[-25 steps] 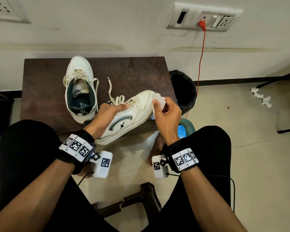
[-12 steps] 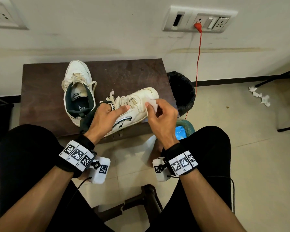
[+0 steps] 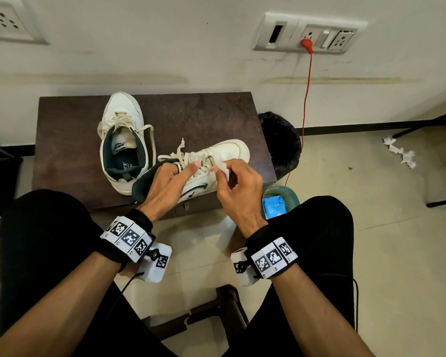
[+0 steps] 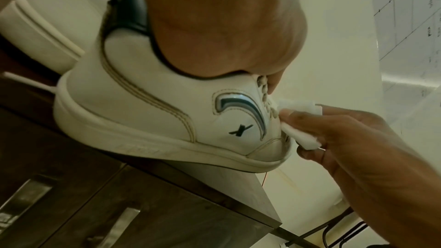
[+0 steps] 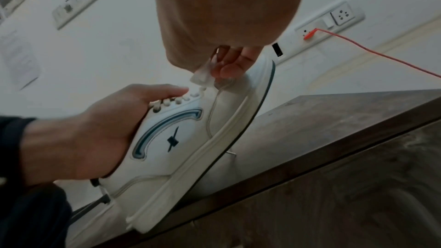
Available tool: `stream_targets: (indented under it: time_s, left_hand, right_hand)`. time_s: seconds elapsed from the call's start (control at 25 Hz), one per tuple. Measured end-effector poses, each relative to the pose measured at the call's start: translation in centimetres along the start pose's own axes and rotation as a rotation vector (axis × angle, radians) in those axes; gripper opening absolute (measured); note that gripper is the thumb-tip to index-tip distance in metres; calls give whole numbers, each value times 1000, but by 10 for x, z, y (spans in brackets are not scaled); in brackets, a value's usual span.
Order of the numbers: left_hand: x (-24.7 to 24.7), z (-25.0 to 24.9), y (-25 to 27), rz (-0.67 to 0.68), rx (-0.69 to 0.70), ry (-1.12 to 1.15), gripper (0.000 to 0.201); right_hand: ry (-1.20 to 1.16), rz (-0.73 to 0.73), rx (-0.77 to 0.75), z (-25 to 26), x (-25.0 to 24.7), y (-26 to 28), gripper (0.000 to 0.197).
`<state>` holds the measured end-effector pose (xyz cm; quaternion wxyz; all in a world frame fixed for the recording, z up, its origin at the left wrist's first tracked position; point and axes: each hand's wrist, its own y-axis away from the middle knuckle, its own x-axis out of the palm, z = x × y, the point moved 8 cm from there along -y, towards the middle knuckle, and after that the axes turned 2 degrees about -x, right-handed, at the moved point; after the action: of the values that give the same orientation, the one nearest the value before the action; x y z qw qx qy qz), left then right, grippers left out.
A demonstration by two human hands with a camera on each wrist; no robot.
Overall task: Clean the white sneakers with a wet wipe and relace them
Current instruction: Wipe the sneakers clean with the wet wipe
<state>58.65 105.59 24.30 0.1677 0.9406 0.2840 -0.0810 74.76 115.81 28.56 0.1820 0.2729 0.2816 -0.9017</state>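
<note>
Two white sneakers are on a dark wooden table [image 3: 67,140]. One sneaker [image 3: 124,140] stands at the back left, laces loose. The nearer sneaker [image 3: 224,153] [image 4: 143,112] [image 5: 190,139] lies at the table's front edge, toe pointing right. My left hand [image 3: 170,181] [image 5: 100,129] grips it at the collar, with the thumb lying along the laces. My right hand [image 3: 236,186] [image 4: 346,148] pinches a folded white wet wipe [image 3: 223,168] [image 4: 298,120] [image 5: 203,74] against the sneaker beside the lower eyelets.
A black-lined bin [image 3: 281,143] stands right of the table. Below it a green basket holds a blue wipe packet [image 3: 274,206]. A red cable [image 3: 305,104] hangs from the wall socket. Crumpled tissues [image 3: 399,153] lie on the floor at right. A stool leg [image 3: 227,305] is between my knees.
My right hand has carried the wipe from the toe cap left to the lace area. My left hand has turned the sneaker more upright and kept its grip.
</note>
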Motion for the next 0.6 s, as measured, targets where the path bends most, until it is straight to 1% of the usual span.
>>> stream_targets:
  time_s: [0.04,0.16,0.2,0.32,0.36,0.44,0.48,0.52,0.6]
  left_hand:
    - [0,2,-1,2,-8,8,64]
    - [5,11,-3,20,-42,8,64]
    - [7,12,-2,39,-39,-1,65]
    - [11,12,1,59,-25,-15,71]
    - [12,11,2,56,-16,-15,72]
    - [12,12,2,51,-28,-14,71]
    - [14,11,3,56,-23,0,69]
    - [15,11,4,61,-18,15,66]
    - [16,7,7,67,-41,69,58]
  right_hand:
    - [6,2,-5,0,0,-1,12]
    - [-3,-93,88,-17,-15,-11,10]
    - [8,-83,88,-16,-15,-11,11]
    - [42,48,-7,2,2,-3,17]
    - [43,47,5,0,2,-5,23]
    - [47,-8,93,-14,-6,-10,32]
    - [47,-21,110,-18,-8,-10,30]
    - [44,2,94,-15,-5,-9,27]
    - [35,93,27,-2,3,-3,18]
